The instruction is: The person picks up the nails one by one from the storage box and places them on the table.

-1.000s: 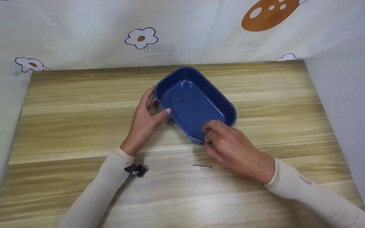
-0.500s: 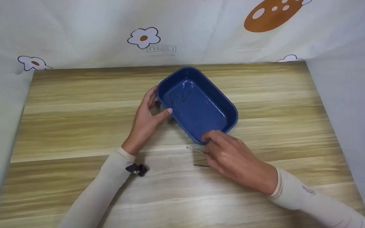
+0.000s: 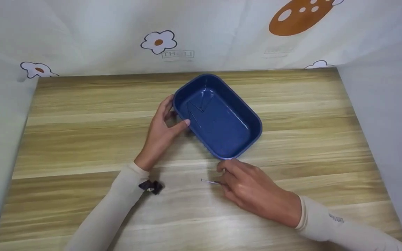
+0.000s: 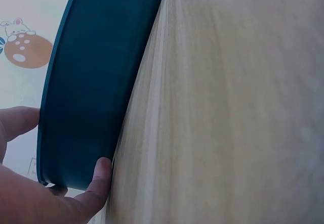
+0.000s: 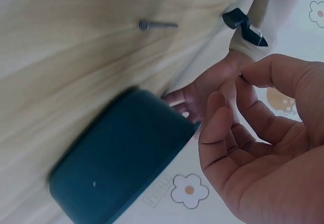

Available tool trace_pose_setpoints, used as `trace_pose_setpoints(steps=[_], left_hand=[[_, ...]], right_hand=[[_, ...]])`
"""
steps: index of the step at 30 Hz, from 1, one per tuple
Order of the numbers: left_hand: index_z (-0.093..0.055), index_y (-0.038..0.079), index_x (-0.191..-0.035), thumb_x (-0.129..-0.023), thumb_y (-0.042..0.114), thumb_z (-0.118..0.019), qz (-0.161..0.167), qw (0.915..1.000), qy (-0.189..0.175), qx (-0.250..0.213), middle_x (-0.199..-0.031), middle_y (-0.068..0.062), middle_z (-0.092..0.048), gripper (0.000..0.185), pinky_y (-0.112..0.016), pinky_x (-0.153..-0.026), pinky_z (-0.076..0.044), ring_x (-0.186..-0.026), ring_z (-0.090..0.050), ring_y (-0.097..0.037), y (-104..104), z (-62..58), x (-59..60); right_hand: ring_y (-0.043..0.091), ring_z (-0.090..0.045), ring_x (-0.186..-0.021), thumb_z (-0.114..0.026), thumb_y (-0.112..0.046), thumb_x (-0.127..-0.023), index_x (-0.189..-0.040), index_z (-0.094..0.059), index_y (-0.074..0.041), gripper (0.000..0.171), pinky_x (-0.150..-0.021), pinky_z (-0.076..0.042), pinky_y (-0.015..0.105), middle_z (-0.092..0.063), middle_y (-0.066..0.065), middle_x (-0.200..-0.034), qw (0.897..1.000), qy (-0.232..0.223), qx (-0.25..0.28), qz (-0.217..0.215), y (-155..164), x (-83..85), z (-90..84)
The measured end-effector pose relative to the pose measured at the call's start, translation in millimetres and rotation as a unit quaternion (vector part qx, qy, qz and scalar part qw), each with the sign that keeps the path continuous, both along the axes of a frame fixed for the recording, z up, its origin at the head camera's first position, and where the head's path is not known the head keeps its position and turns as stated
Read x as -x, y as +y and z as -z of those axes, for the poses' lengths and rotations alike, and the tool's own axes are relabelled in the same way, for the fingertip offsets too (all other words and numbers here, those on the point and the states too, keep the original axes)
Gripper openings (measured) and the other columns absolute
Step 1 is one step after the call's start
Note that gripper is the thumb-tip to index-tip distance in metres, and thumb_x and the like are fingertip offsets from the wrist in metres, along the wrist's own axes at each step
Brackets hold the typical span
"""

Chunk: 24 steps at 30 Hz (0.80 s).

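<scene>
A deep blue plastic tray [image 3: 222, 125] sits on the wooden table, with several thin dark nails [image 3: 194, 116] lying in its left part. My left hand [image 3: 161, 130] holds the tray's left side, thumb [image 3: 186, 122] at the rim and other fingers along the wall. Just in front of the tray's near corner, my right hand [image 3: 253, 188] pinches a nail [image 3: 209, 181], whose head points left. In the right wrist view only a tiny dark tip shows at the fingertips. Another nail [image 5: 159, 25] lies on the table there; the right hand hides it in the head view.
The wood-grain table [image 3: 92, 139] is bordered by pale sheets with flower prints; the back sheet [image 3: 222, 35] rises close behind the tray. A black clip-like piece [image 3: 151, 187] is on the left sleeve's wrist.
My right hand has drawn back from over the tray's near rim toward the table in front, with its nail, and now covers the table nail. The left hand and tray stay nearly in place.
</scene>
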<state>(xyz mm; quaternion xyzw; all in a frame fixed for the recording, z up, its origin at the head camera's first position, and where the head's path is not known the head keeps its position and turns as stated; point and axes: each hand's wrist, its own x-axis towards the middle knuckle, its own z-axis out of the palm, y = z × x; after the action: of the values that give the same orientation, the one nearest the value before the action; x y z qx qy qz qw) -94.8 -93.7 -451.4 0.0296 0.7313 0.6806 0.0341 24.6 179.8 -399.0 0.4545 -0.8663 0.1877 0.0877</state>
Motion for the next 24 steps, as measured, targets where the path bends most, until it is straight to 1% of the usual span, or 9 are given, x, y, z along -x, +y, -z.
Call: trace_pose_setpoints(steps=[4,8,10,14,17,20,24], left_hand=[[-0.033,0.008,-0.172,-0.096,0.014,-0.084,0.001,1.0,-0.006,-0.003,-0.174,-0.01,-0.042,0.092,-0.05,-0.128,-0.033,-0.149,-0.051,-0.033,0,0.7,-0.6],[-0.033,0.007,-0.172,-0.096,0.014,-0.084,0.002,1.0,-0.004,-0.001,-0.174,-0.011,-0.042,0.092,-0.05,-0.129,-0.033,-0.151,-0.049,-0.033,0,0.1,-0.4],[-0.033,0.007,-0.172,-0.095,0.014,-0.084,0.003,1.0,-0.004,0.002,-0.174,-0.011,-0.042,0.092,-0.05,-0.129,-0.032,-0.153,-0.047,-0.033,-1,-0.6,-0.6],[-0.033,0.01,-0.173,-0.096,0.015,-0.084,0.003,1.0,-0.008,0.006,-0.175,-0.009,-0.041,0.092,-0.05,-0.129,-0.032,-0.153,-0.047,-0.032,-1,-1.1,-1.4],[-0.033,0.011,-0.173,-0.096,0.016,-0.084,0.002,0.9999,-0.01,0.003,-0.174,-0.008,-0.042,0.092,-0.049,-0.128,-0.032,-0.151,-0.049,-0.031,0,-1.0,-1.7],[-0.034,0.011,-0.173,-0.096,0.016,-0.084,0.001,0.9999,-0.01,-0.002,-0.174,-0.008,-0.042,0.092,-0.048,-0.129,-0.032,-0.152,-0.048,-0.03,0,-1.0,-1.6],[-0.034,0.01,-0.172,-0.096,0.015,-0.084,0.0,1.0,-0.009,0.002,-0.174,-0.008,-0.043,0.091,-0.047,-0.128,-0.033,-0.154,-0.047,-0.028,1,-0.8,-1.4]], right_hand=[[0.018,-0.069,-0.103,-0.074,-0.002,-0.091,-0.095,-0.077,-0.004,0.005,-0.083,-0.063,0.034,-0.067,0.005,-0.119,1.0,0.007,0.003,-0.01,-1,-5.9,6.5],[0.017,-0.067,-0.096,-0.075,-0.003,-0.093,-0.098,-0.079,-0.002,0.006,-0.076,-0.062,0.032,-0.066,0.005,-0.119,1.0,0.011,-0.002,-0.018,-1,-10.0,16.0],[0.016,-0.066,-0.095,-0.076,-0.004,-0.093,-0.1,-0.08,-0.002,0.008,-0.074,-0.062,0.032,-0.066,0.004,-0.12,1.0,0.009,-0.011,-0.02,-1,-12.3,21.1],[0.016,-0.068,-0.1,-0.078,-0.007,-0.096,-0.103,-0.081,-0.004,0.008,-0.075,-0.062,0.032,-0.066,0.005,-0.123,0.999,0.0,-0.028,-0.021,0,-15.9,29.9],[0.017,-0.068,-0.102,-0.078,-0.007,-0.098,-0.102,-0.081,-0.005,0.006,-0.076,-0.062,0.032,-0.067,0.005,-0.123,0.999,-0.009,-0.037,-0.019,1,-16.7,34.4],[0.018,-0.068,-0.102,-0.077,-0.006,-0.098,-0.1,-0.081,-0.004,0.005,-0.075,-0.062,0.032,-0.067,0.006,-0.123,0.999,-0.013,-0.04,-0.016,3,-16.0,37.6],[0.018,-0.067,-0.101,-0.075,-0.004,-0.096,-0.098,-0.08,-0.004,0.006,-0.075,-0.062,0.031,-0.067,0.005,-0.121,0.999,-0.002,-0.041,-0.016,4,-14.1,41.5]])
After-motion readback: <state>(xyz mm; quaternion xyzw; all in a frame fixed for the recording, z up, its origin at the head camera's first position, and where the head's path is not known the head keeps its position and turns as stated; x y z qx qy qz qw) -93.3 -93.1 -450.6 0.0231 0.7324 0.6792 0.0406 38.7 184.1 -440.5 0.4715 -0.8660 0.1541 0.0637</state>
